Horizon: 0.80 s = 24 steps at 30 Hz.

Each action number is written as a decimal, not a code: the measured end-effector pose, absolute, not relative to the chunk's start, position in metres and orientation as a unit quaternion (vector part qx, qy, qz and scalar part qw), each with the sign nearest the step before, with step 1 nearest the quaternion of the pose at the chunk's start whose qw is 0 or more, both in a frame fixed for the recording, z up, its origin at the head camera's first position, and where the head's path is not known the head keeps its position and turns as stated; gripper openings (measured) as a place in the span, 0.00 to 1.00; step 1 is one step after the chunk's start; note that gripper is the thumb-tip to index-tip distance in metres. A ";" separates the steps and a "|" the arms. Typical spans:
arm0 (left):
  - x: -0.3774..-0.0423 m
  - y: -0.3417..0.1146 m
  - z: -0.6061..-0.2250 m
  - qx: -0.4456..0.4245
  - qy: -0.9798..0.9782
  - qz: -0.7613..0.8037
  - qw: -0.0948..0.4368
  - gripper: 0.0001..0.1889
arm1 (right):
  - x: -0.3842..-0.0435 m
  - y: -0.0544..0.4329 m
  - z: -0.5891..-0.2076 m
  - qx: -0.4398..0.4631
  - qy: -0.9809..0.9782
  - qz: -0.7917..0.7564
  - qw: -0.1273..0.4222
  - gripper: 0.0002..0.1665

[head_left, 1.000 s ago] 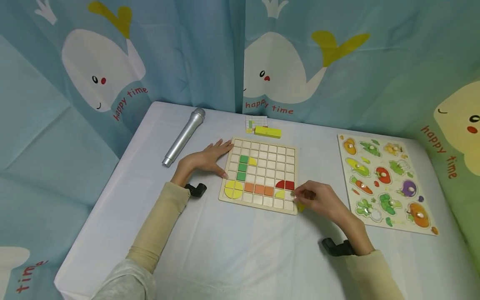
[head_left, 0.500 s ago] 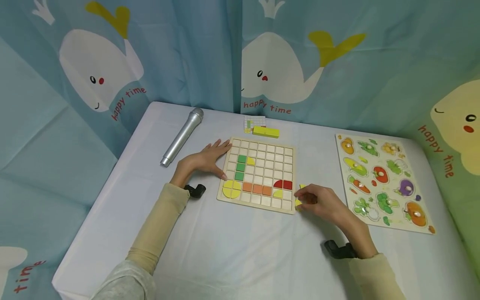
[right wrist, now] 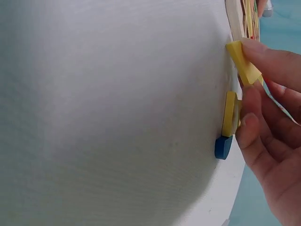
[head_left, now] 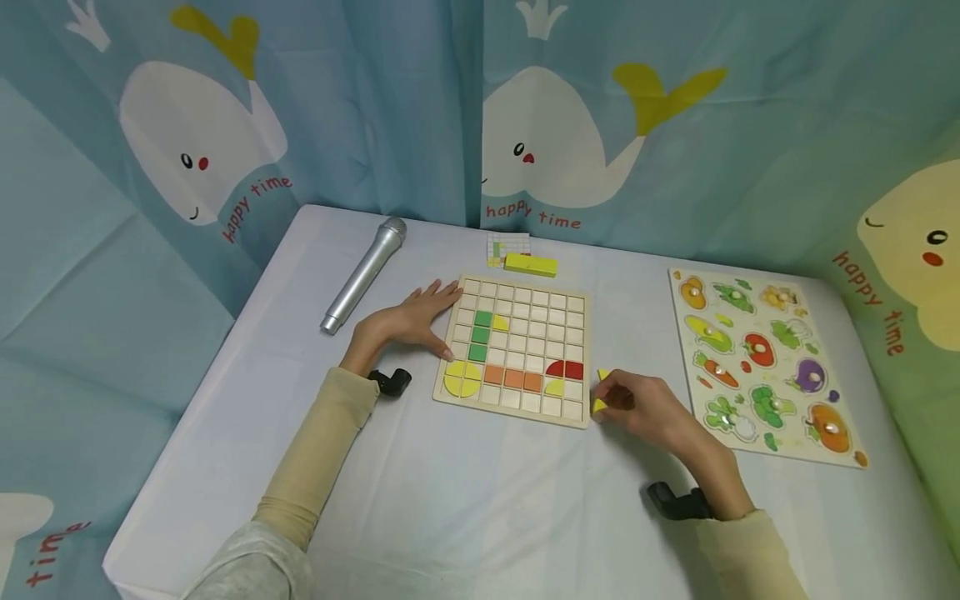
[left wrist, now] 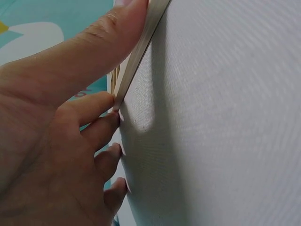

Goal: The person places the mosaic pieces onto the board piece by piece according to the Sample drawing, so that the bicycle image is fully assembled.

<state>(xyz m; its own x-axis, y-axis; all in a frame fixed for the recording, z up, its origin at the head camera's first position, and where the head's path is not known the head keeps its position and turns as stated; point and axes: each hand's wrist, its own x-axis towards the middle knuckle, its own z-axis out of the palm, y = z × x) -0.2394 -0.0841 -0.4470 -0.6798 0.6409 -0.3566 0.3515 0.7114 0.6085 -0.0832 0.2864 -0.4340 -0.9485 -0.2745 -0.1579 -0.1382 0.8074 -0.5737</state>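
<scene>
A wooden grid board (head_left: 525, 414) lies mid-table, holding green, orange, yellow and red tiles. My left hand (head_left: 412, 321) is spread along its left side, and in the left wrist view the thumb (left wrist: 108, 40) lies on the board's edge. Just off the board's right edge, my right hand (head_left: 641, 404) pinches a yellow block (right wrist: 243, 63) between thumb and fingers. Beside those fingers, a second yellow block (right wrist: 229, 113) and a blue block (right wrist: 223, 147) sit on the table in the right wrist view. The right hand hides most of these loose pieces from the head view.
A silver microphone (head_left: 363, 275) lies at the left. Behind the board are a patterned card (head_left: 506, 242) and a yellow bar (head_left: 531, 265). A vegetable knob puzzle (head_left: 765, 367) lies at the right. Printed curtains (head_left: 420, 108) hang round the table's back and sides.
My right hand has drawn back slightly to the right from the board's edge, and a yellow block now shows between its fingers. The left hand stays at the board's left side.
</scene>
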 end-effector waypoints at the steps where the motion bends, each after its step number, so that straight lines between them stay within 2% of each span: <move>1: -0.239 -0.084 -0.447 0.281 0.881 0.254 0.284 0.64 | -0.083 0.287 -0.433 -0.109 0.943 -0.292 0.117 0.13; 9: -0.239 -0.084 -0.448 0.280 0.880 0.256 0.285 0.63 | -0.085 0.289 -0.430 -0.112 0.942 -0.298 0.104 0.10; 17: -0.239 -0.085 -0.449 0.285 0.878 0.259 0.286 0.63 | -0.087 0.290 -0.428 -0.111 0.943 -0.302 0.080 0.13; 24: -0.240 -0.086 -0.450 0.284 0.881 0.251 0.284 0.63 | -0.091 0.285 -0.433 -0.093 0.938 -0.327 0.069 0.10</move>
